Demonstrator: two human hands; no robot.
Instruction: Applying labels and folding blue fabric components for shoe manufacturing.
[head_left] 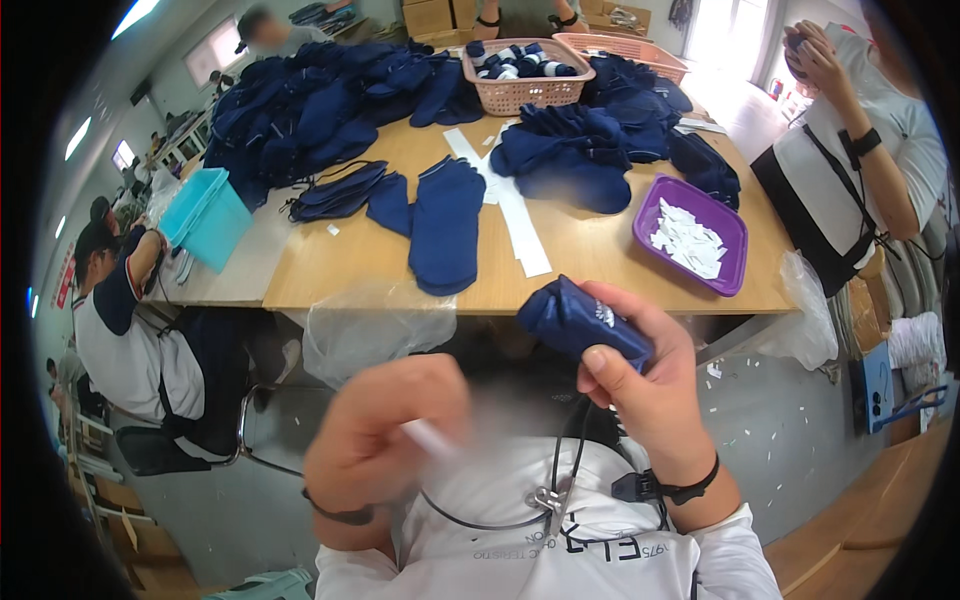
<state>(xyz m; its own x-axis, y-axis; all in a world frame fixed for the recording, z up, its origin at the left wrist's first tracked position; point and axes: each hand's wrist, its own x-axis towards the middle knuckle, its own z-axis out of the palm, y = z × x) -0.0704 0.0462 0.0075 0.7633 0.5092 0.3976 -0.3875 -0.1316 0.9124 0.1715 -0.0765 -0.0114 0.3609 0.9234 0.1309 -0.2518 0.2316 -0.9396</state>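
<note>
In my right hand point(655, 375) is a small navy fabric bundle point(575, 318), rolled or folded up, with a small white print on its side. The thumb presses it from the near side and the fingers wrap behind it. My left hand point(385, 415) is closed and smeared by motion, lower and to the left, apart from the bundle. A white strip point(428, 440) sticks out of its fingers. Both hands are in front of the table's near edge. On the table point(340, 265) lie a flat navy fabric piece point(447, 225) and a long white paper strip point(520, 235).
A purple tray point(640, 225) holds white slips. A pink basket point(530, 95) holds rolled navy bundles; navy fabric heaps point(300, 110) surround it. A turquoise bin point(210, 220) stands at the left. People sit left point(150, 350) and stand right point(915, 150). Clear plastic point(375, 325) hangs off the edge.
</note>
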